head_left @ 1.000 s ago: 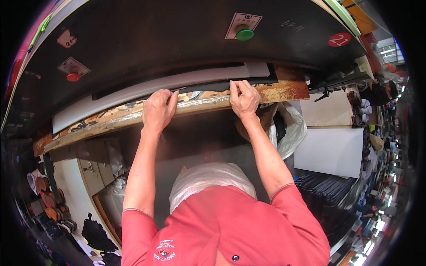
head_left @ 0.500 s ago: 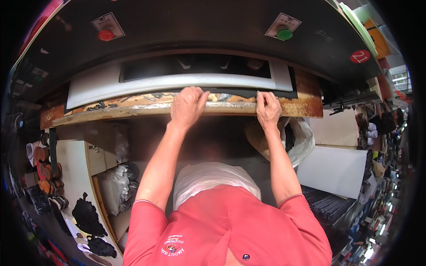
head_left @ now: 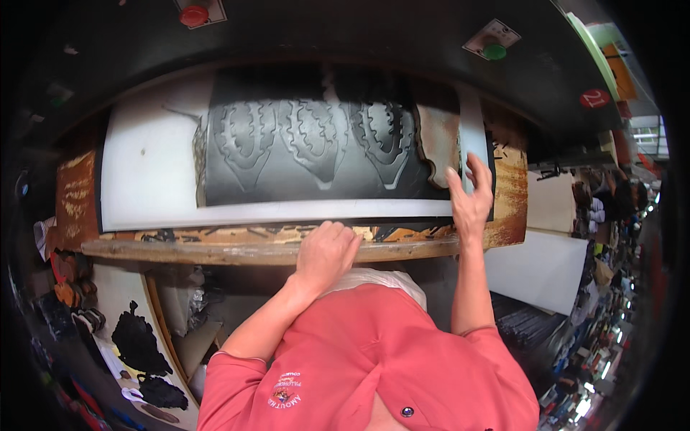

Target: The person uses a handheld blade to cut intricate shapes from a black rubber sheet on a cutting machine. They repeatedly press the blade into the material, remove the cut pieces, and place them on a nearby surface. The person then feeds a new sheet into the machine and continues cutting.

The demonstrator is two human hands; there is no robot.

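Note:
A wooden board (head_left: 287,252) with a worn front edge reaches out from under the dark machine. On it lies a white sheet (head_left: 147,169), and on that a black rubber sheet (head_left: 280,190) with several raised sole-like shapes. At the sheet's right end is a brown, flat piece with a wavy outline (head_left: 438,144), perhaps a cutting die. My right hand (head_left: 471,197) hovers by its near tip, thumb and fingers apart; whether it touches is unclear. My left hand (head_left: 327,255) has its fingers curled over the board's front edge.
The dark machine front carries a red button (head_left: 194,16) and a green button (head_left: 494,50). Thin black offcuts (head_left: 410,233) litter the board's front strip. Right of me leans a white panel (head_left: 543,262); black scraps (head_left: 140,345) lie at the lower left.
The board has come out toward me, uncovering the black rubber sheet and brown piece. My right hand has left the front edge and opened near that piece; my left stays on the edge.

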